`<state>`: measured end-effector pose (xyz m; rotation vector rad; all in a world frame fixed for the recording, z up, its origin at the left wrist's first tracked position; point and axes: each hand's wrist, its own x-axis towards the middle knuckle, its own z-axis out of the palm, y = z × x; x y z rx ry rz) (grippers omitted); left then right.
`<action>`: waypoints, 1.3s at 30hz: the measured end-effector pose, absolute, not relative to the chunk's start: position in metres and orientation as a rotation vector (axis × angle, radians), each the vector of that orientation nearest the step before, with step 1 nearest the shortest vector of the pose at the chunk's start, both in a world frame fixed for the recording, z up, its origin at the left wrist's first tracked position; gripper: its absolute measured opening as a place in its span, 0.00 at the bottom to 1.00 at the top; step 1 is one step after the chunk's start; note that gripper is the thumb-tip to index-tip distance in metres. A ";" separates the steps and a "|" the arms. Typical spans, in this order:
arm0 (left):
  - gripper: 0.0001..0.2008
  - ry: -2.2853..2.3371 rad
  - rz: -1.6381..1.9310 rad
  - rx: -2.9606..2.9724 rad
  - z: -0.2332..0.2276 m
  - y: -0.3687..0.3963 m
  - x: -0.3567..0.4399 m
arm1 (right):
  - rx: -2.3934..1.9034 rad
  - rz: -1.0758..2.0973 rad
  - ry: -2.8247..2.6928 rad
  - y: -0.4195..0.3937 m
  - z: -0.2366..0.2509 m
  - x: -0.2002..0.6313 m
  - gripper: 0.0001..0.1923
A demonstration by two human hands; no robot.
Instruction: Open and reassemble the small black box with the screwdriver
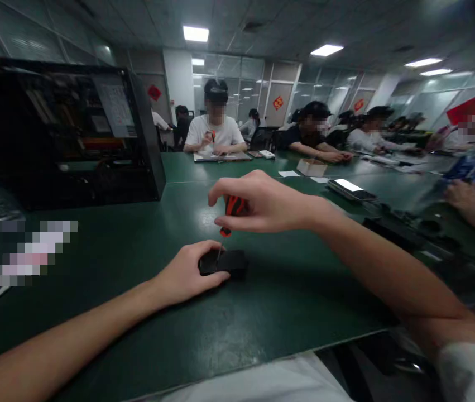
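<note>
My right hand [258,204] is wrapped round the red-and-black handle of a screwdriver [234,206]. The shaft points down, slightly tilted, and its tip meets the top of a small black box-shaped object [233,263]. That object lies on the green table. My left hand [191,271] grips its left end between thumb and fingers, close beside the screwdriver tip. What sits right under the tip is too small to make out.
An open black computer case [145,139] stands at the back left. A phone with a lit screen [350,187], a small cardboard box [311,167] and dark items lie to the right on the green table [137,346]. Several people sit across and to the right.
</note>
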<state>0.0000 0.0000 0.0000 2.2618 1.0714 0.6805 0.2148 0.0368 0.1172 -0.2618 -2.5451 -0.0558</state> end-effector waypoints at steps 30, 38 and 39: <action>0.04 0.831 1.276 0.762 -0.003 0.042 -0.020 | -0.252 -0.190 -2.589 0.029 0.121 0.219 0.15; 0.08 0.877 0.997 1.392 -0.008 0.028 -0.011 | -0.221 -0.218 -2.605 0.028 0.120 0.219 0.14; 0.08 0.873 0.949 1.469 -0.006 0.026 -0.010 | -0.228 -0.218 -2.597 0.028 0.120 0.220 0.14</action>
